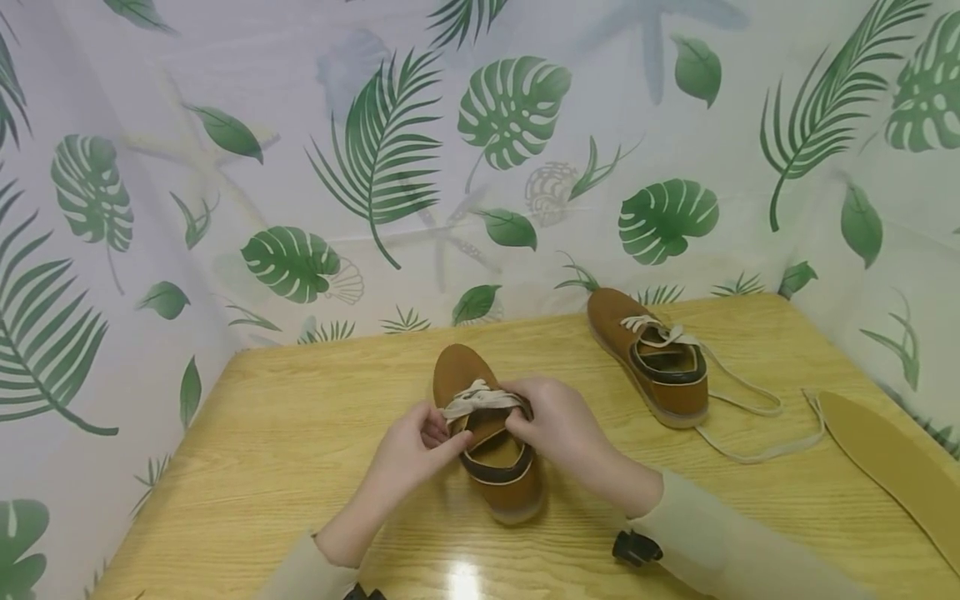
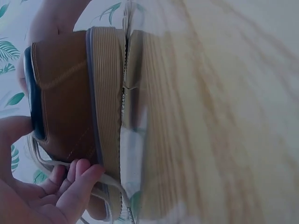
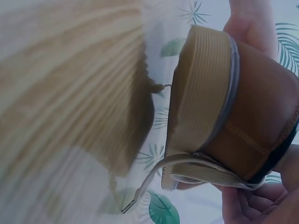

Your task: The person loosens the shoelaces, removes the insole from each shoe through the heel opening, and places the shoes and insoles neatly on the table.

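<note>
A brown leather shoe (image 1: pixel 459 373) stands in the middle of the wooden table, toe pointing away, with a dark padded collar. Its pale shoelace (image 1: pixel 477 400) lies bunched across the front of the opening. My left hand (image 1: pixel 405 454) grips the left side, thumb at the collar; in the left wrist view its curled fingers are at the shoelace (image 2: pixel 112 182). On the opposite side my right hand (image 1: pixel 562 421) holds the shoe, thumb over the opening's edge. The right wrist view shows a loop of shoelace (image 3: pixel 210 170) and a tipped end hanging beside the sole (image 3: pixel 201 88).
A matching brown shoe (image 1: pixel 622 333) stands farther back on the right, its long loose shoelace (image 1: pixel 780 454) trailing across the table (image 1: pixel 315 417). Along the right edge lies a flat tan piece (image 1: pixel 877 458) with a curved outline. A leaf-patterned curtain (image 1: pixel 420 275) encloses the back and sides.
</note>
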